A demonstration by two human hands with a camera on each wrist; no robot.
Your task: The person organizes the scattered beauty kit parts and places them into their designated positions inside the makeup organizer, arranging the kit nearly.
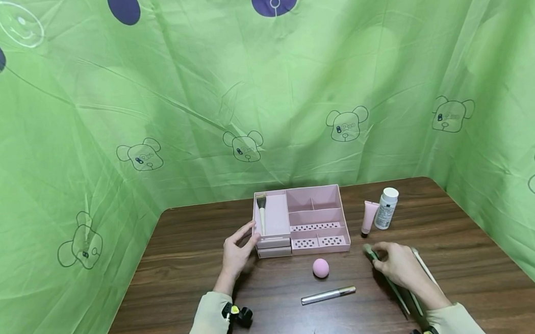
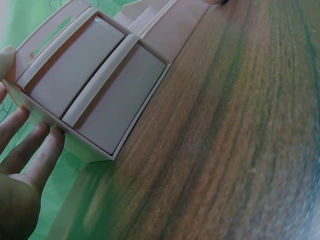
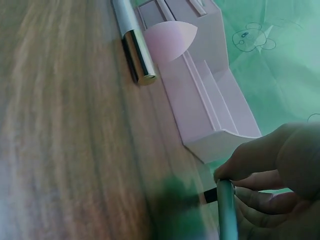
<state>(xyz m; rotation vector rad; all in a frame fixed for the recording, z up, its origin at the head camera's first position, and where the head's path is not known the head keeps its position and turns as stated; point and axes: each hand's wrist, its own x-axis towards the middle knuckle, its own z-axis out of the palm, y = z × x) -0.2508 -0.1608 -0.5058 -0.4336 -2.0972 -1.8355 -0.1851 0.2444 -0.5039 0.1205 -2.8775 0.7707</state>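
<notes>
My left hand (image 1: 236,253) rests at the front left corner of a pink desk organizer (image 1: 317,188). Its thumb lies at the top front edge, and in the left wrist view the fairly straight fingers (image 2: 47,155) touch the side wall below two drawers (image 2: 117,95). A makeup brush (image 1: 262,218) with dark bristles lies in the organizer's top left tray. On the right, my right hand (image 1: 400,266) pinches a green makeup brush (image 3: 227,207) between thumb and fingers, low over the table. Beside that hand lies a white-handled stick (image 1: 424,266), partly covered by the wrist.
A pink makeup sponge (image 1: 320,268) and a silver tube (image 1: 328,295) with a gold-coloured end lie in front of the organizer. A pink squeeze tube (image 1: 369,216) and a white bottle (image 1: 386,209) stand to its right. Green cloth (image 1: 286,94) hangs behind the brown wooden table (image 1: 165,306).
</notes>
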